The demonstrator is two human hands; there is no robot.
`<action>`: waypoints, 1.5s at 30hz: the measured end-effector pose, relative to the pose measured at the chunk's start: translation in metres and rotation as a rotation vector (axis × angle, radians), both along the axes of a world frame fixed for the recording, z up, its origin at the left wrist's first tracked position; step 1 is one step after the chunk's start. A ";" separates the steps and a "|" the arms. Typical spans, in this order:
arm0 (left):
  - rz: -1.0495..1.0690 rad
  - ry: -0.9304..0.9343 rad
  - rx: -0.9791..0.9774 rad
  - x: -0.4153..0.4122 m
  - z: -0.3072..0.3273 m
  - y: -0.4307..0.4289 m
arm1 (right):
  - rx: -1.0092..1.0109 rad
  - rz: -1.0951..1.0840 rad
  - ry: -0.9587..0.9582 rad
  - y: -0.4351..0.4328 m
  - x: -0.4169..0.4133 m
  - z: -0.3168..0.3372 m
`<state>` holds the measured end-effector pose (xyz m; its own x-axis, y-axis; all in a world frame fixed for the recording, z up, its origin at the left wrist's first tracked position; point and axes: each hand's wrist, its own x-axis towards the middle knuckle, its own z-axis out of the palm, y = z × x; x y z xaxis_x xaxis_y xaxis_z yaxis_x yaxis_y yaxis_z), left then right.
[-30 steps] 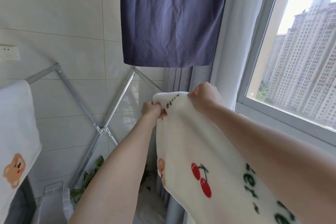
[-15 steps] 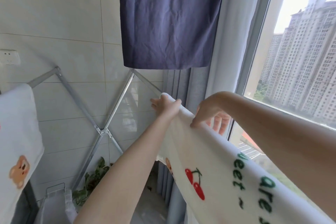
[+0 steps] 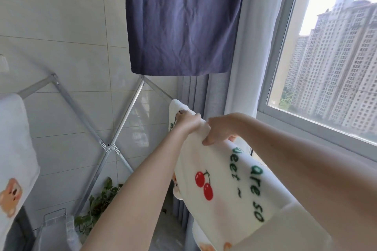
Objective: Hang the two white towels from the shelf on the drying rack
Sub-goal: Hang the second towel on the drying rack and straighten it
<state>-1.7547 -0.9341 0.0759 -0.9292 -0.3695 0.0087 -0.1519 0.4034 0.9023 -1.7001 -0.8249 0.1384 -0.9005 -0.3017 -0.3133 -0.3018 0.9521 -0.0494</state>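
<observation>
Head view: left hand (image 3: 188, 121) and right hand (image 3: 219, 130) both closed on the top fold of the cherry-print white towel (image 3: 222, 181), touching, draped over a rail of the metal drying rack (image 3: 124, 116) by the window (image 3: 330, 63). The other white towel (image 3: 14, 149) hung on the rack's left rail. Navy cloth (image 3: 181, 18) hung overhead.

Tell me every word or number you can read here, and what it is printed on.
"are so": green letters on the cherry-print white towel held by the left hand and right hand.
"eet ~": green letters on the same towel; the start of the word is hidden under the right hand.
More green letters at the towel's far edge, beside the left hand: too small to read.
The bear-print white towel on the drying rack shows no words.
</observation>
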 end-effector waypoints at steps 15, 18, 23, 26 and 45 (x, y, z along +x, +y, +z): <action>0.393 0.248 -0.012 -0.050 -0.020 -0.060 | -0.295 0.001 0.322 -0.033 -0.050 -0.016; 0.415 0.161 -0.008 -0.051 -0.037 -0.073 | -0.338 -0.001 0.213 -0.030 -0.046 -0.012; 0.331 0.199 0.232 -0.041 -0.053 -0.064 | -0.237 -0.033 0.199 -0.020 -0.037 -0.006; 0.199 0.282 0.239 -0.035 -0.041 -0.054 | -0.214 -0.083 0.172 -0.016 -0.031 -0.006; -0.321 0.379 -0.185 0.113 0.011 0.041 | -0.284 -0.066 -0.082 0.066 0.086 0.032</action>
